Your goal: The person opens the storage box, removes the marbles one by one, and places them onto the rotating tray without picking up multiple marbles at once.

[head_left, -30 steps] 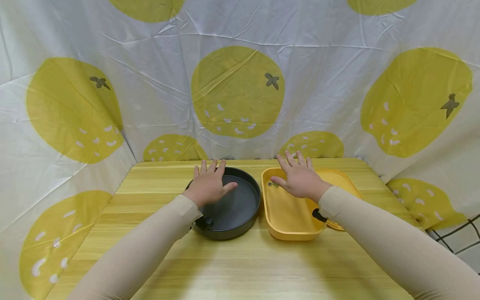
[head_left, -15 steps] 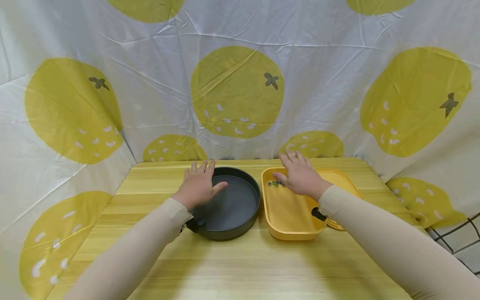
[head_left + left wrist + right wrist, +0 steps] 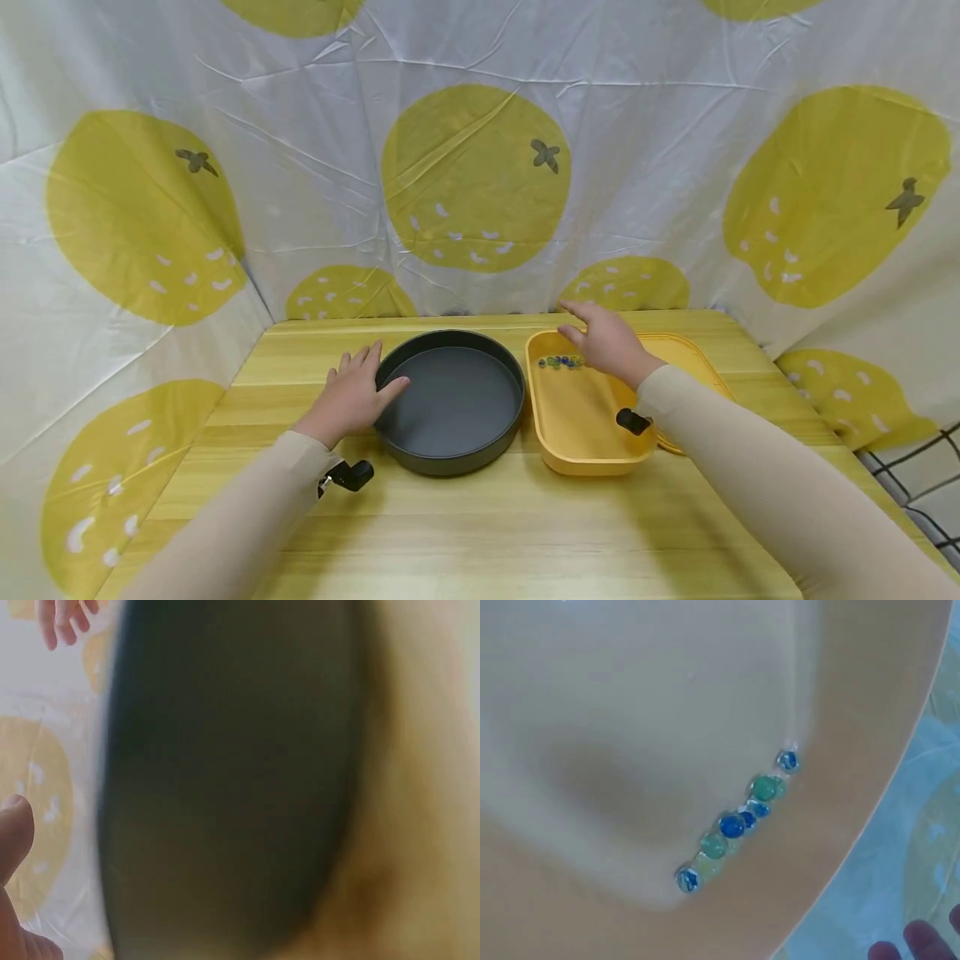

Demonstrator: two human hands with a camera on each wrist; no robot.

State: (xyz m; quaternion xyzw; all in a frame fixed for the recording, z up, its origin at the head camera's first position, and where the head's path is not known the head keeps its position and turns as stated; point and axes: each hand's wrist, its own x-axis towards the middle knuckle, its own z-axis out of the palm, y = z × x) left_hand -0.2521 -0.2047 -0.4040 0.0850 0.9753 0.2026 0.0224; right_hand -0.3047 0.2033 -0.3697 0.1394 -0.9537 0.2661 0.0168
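A round dark grey pan with a low wall stands mid-table; its blurred side fills much of the left wrist view. My left hand is spread at the pan's left rim, holding nothing, thumb overlapping the rim in the head view. Right of the pan stands a yellow rectangular box. Several glass marbles, blue and green, lie in a row along its far inner wall, plainer in the right wrist view as marbles. My right hand hovers over the box's far right part, fingers extended, gripping nothing.
A flat yellow lid lies on the wooden table to the right of the box, partly behind the right forearm. A lemon-print cloth hangs behind and at both sides. Black grid wire shows at the right edge.
My left hand has moved left, from over the pan to its left rim. The right hand has shifted slightly and turned edge-on, uncovering more of the marbles. The pan and box stay put.
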